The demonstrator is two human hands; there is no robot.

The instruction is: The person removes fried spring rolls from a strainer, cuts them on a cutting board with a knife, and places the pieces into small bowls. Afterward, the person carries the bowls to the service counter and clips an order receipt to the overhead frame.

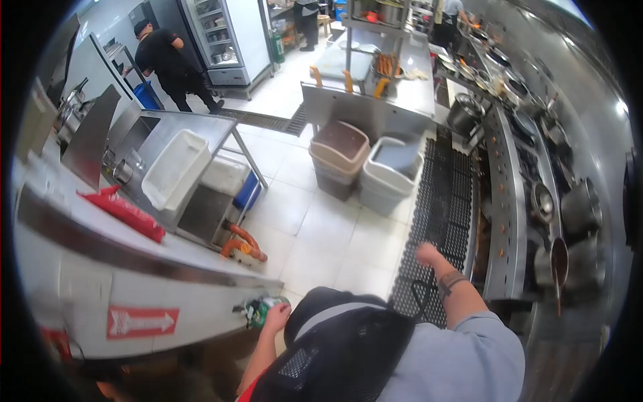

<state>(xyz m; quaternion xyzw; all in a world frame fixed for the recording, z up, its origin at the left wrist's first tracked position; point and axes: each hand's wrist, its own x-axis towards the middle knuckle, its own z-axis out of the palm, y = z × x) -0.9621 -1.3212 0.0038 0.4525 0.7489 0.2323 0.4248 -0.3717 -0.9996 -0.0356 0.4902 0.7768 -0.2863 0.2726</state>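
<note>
My right hand (426, 254) is stretched forward over the black perforated floor mat (445, 194), its fingers curled in and nothing visible in them. A tattoo shows on that forearm. Lower left, my left hand (278, 313) has bent fingers beside a green and white item (260, 311) at the end of the low wall. Whether those fingers hold something is too small to tell. Between the arms are a grey shirt (442, 365) and dark mesh fabric (348, 348) with a pale band.
Two bins (338, 151) (390, 174) stand ahead. A cooking range (506, 214) with pots runs along the right. On the left are a steel table (194, 120), a white tub (175, 169) and orange pipes (242, 244). A person in black (167, 60) stands far left; others are farther back.
</note>
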